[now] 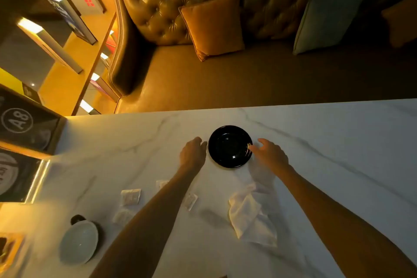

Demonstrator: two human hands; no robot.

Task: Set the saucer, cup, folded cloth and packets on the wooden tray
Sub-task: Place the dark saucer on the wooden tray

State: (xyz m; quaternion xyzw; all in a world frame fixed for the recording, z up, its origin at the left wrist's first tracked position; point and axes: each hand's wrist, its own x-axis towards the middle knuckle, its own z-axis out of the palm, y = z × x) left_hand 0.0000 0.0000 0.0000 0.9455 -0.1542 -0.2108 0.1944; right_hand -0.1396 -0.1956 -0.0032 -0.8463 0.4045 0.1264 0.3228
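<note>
A black saucer (229,146) lies on the white marble table (338,142). My left hand (193,153) rests just left of its rim, fingers apart, holding nothing. My right hand (269,153) is at the saucer's right rim, fingertips touching or almost touching it, fingers apart. A crumpled white cloth (250,216) lies under my right forearm. Several small white packets (130,197) are scattered near my left forearm, one (190,201) just right of it. A cup (79,241) with a dark handle and pale inside stands at the lower left. No wooden tray is clearly visible.
A tufted leather sofa (203,74) with an orange cushion (212,25) and a grey cushion (325,22) runs behind the table's far edge. Lit bookshelves (74,36) and dark boxes (24,122) stand at the left. A brown-filled holder (9,250) pokes in at the lower left.
</note>
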